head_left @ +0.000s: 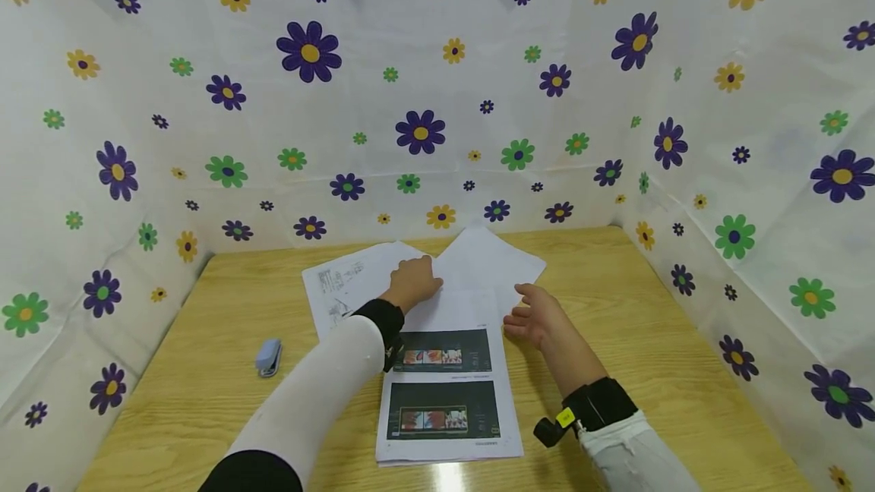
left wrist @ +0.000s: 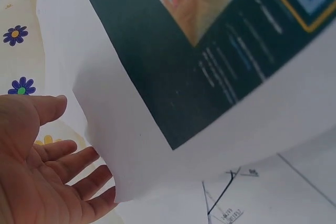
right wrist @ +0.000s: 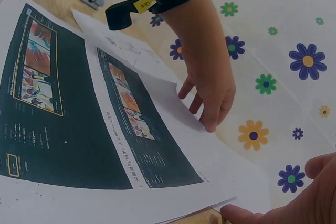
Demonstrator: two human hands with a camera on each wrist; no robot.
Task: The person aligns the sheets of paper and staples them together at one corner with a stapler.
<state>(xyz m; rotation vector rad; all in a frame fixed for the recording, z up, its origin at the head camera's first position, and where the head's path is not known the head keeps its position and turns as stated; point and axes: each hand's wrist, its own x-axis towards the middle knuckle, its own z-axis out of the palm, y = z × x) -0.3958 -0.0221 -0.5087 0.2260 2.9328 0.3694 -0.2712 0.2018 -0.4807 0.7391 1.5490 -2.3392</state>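
A person's left hand (head_left: 413, 284), fingers loosely spread, touches the far edge of printed sheets (head_left: 444, 410) near the table's (head_left: 656, 325) centre; the right hand (head_left: 536, 317), fingers relaxed, sits at their right edge. Gathering pages appears underway; squaring the edges likely calls for both palms.

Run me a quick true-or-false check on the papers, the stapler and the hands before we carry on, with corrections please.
1. The stapler is on the table, left of the papers. True.
2. A hand grips the stapler. False: it lies apart from the left hand and right hand.
3. The nearest page shows two dark panels. True.
4. All sheets are squared into one pile. False: some sheets jut out at angles.
5. Both wrists are bare. False: each wears a black band.
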